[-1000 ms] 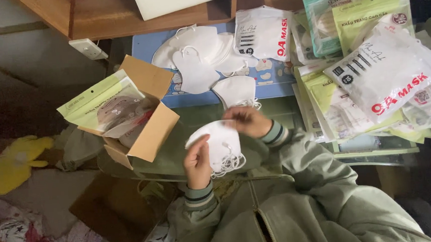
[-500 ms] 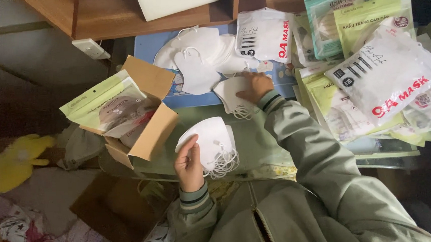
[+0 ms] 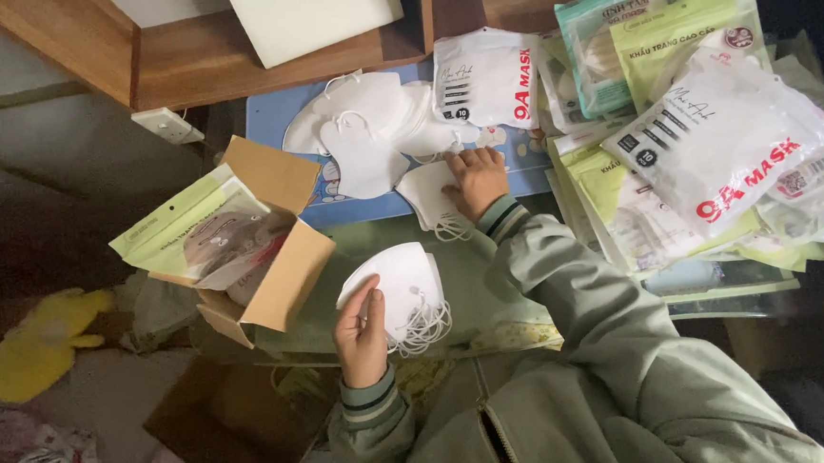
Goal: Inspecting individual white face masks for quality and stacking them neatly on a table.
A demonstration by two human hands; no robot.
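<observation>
My left hand [image 3: 361,328] holds a small stack of white face masks [image 3: 398,285] with ear loops dangling, low over a green surface. My right hand [image 3: 476,180] reaches forward and rests on another white mask [image 3: 434,197] lying at the edge of a blue mat [image 3: 277,125]. A heap of loose white masks [image 3: 367,120] lies on that mat just beyond the hand. Both arms wear a grey-green jacket with striped cuffs.
An open cardboard box [image 3: 275,245] holding green packaged masks stands at left. Many sealed mask packets [image 3: 721,136] are piled at right. A wooden shelf [image 3: 258,55] runs along the top. A yellow soft toy [image 3: 42,335] and another cardboard box [image 3: 219,424] lie lower left.
My right hand left the stack in my left hand and stretched forward onto a mask on the blue mat. My left hand with its stack stayed roughly in place.
</observation>
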